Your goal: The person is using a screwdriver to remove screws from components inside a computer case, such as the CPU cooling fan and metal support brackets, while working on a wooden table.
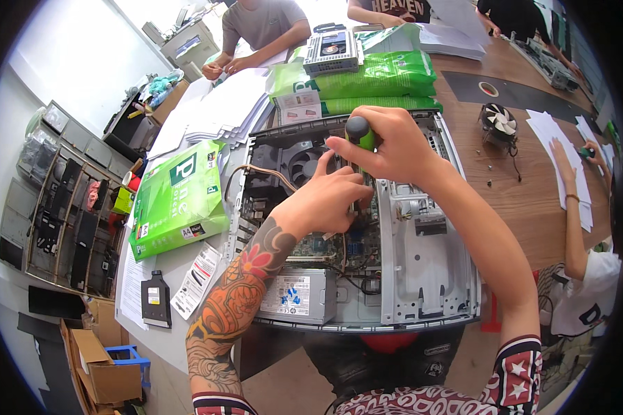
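An open desktop computer case (429,277) lies on the table in front of me. My right hand (398,149) is closed round a screwdriver (359,130) with a black and green handle, held over the case's far middle. Its tip is hidden. My left hand (329,197) reaches over the circuit board (356,249), index finger stretched toward the screwdriver, other fingers bent but apart. Its thumb is hidden, and I see nothing in it. A black fan (303,166) sits inside the case beyond my left hand. The power supply (296,297) fills the near left part.
Green paper packs (183,200) lie left of the case and behind it, one under a small metal unit (332,52). A cooler fan (498,123), loose screws and a tape roll (489,89) lie at right. A black drive bracket (156,299) is at left. Other people sit around the table.
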Action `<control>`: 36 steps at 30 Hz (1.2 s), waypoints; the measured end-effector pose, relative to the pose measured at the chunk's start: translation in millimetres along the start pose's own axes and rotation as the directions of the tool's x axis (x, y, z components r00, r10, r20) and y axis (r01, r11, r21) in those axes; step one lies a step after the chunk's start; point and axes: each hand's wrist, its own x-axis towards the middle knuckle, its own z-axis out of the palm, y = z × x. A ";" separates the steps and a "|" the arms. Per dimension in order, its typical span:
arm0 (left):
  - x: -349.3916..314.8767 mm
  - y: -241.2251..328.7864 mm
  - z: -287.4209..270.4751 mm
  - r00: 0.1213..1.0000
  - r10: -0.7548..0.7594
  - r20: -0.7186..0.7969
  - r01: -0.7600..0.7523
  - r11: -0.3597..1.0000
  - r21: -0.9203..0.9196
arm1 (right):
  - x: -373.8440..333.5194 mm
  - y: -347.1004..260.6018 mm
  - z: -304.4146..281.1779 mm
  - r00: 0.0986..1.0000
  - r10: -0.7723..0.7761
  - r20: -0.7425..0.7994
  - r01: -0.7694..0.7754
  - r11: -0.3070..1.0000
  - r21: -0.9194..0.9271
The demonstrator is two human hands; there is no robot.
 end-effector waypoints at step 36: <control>1.1 -0.5 7.0 0.997 0.054 -0.047 -0.050 0.995 0.087 | -0.7 -3.6 -2.0 0.999 0.009 0.033 -0.008 0.999 -0.035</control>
